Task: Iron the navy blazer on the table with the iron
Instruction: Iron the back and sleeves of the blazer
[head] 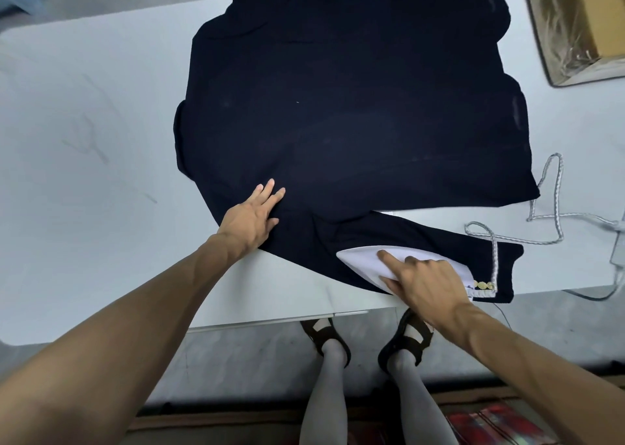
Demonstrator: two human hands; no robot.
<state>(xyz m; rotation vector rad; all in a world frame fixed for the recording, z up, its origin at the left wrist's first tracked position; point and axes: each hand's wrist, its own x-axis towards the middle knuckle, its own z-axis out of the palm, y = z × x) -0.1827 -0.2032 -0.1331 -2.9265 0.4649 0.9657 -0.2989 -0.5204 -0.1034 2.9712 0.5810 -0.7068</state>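
**Left hand flat, right hand gripping**

The left arm (152,292) reaches forward from the lower left. The left hand (252,216) lies palm down on the blazer (338,106), fingers straight and slightly spread. The right arm (527,360) comes in from the lower right, wrist bent inward. The right hand (426,285) grips the iron (362,258), index finger stretched along its top, the other fingers curled.

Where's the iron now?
The iron is lower right in the head view, on the navy blazer near the front edge of the table, held by the right hand.
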